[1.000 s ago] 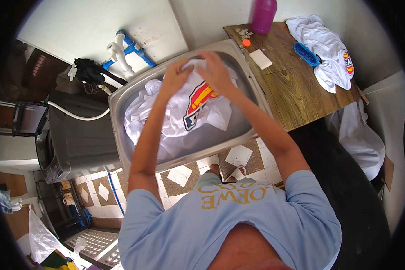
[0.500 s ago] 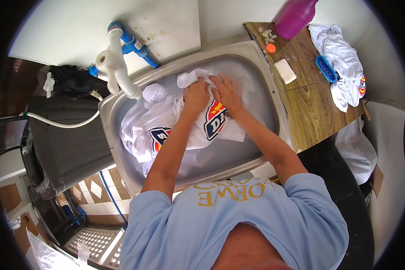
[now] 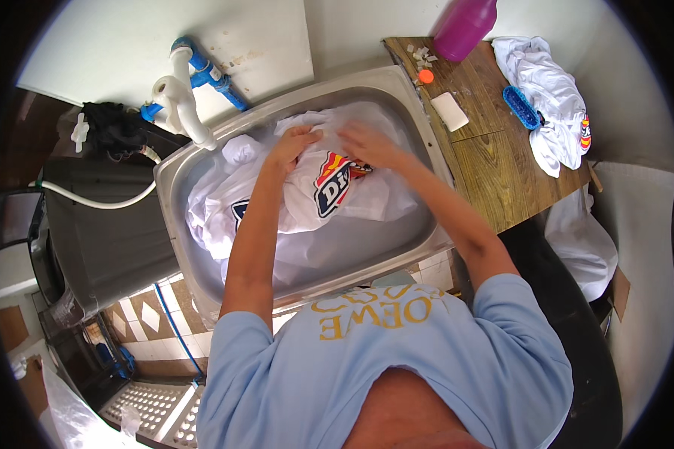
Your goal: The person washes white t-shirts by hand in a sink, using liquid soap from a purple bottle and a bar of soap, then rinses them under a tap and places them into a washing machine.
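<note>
White wet laundry (image 3: 305,198) with dark, red and yellow printed patches lies bunched in a steel sink (image 3: 419,101) of cloudy water. My left hand (image 3: 295,146) is at the upper part of the cloth, its fingers curled and closed on a fold. To its right, my right hand (image 3: 368,144) is over the same laundry near the printed patch. Motion smears its fingers, so whether they grip the fabric cannot be told. Part of the cloth lies under the water.
A white tap (image 3: 183,112) on blue pipe rises at the sink's far left. On the wooden counter (image 3: 494,176) at right are a soap bar (image 3: 449,111), a blue brush (image 3: 521,108), an orange cap (image 3: 425,76), a purple bottle (image 3: 464,30) and more white laundry (image 3: 539,67).
My hands have moved farther apart, the right one lifting off where it pressed the cloth. The left hand now pinches a fold. The whole view has shifted slightly.
</note>
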The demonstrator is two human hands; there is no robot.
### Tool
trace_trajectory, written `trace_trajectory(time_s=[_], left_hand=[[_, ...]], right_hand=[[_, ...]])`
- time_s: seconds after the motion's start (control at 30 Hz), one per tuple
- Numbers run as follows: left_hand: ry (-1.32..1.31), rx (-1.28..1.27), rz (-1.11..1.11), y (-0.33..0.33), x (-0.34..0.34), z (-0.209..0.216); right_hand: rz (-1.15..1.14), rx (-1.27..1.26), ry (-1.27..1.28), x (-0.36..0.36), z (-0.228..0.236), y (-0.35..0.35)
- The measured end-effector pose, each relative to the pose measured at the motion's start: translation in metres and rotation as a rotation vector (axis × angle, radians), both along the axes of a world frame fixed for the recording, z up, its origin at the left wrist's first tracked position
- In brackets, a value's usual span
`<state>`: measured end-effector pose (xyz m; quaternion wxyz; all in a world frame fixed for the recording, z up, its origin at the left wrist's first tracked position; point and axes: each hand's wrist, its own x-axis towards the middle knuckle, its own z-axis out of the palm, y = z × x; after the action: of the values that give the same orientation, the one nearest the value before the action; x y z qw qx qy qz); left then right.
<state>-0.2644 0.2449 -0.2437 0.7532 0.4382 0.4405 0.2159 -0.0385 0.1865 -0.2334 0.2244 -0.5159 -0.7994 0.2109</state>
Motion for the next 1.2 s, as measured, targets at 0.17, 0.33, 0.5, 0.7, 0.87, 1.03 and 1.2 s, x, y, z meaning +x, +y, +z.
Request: trace_trajectory(time_s=[0.17,0.33,0.5,0.7,0.87,1.03,1.2], left_hand=[[-0.403,-0.227,0.124,-0.055,-0.008,0.024],[-0.464,-0.239,0.174,-0.074,-0.007,0.029],[-0.463,-0.206,0.217,-0.080,-0.006,0.026],[-0.559,-0.211,0.174,-0.078,-0.003,0.018],[-0.579,-0.255,0.192,-0.080,-0.009,0.011],[-0.610,-0.319,0.236,-0.075,-0.009,0.007],[-0.635,-0.339,0.237,-0.074,-0.011,0.005]], right_hand=[[-0.326,0.226,-0.126,0.093,0.068,-0.026],[-0.539,0.407,-0.489,0.151,0.051,-0.025],[-0.504,0.346,-0.533,0.156,0.048,-0.012],[-0.570,0.185,-0.320,0.173,0.047,0.016],[-0.348,-0.601,1.387,0.112,0.084,0.017],[-0.327,-0.922,1.458,0.048,0.015,0.023],[-0.647,-0.941,1.634,0.027,-0.039,0.030]])
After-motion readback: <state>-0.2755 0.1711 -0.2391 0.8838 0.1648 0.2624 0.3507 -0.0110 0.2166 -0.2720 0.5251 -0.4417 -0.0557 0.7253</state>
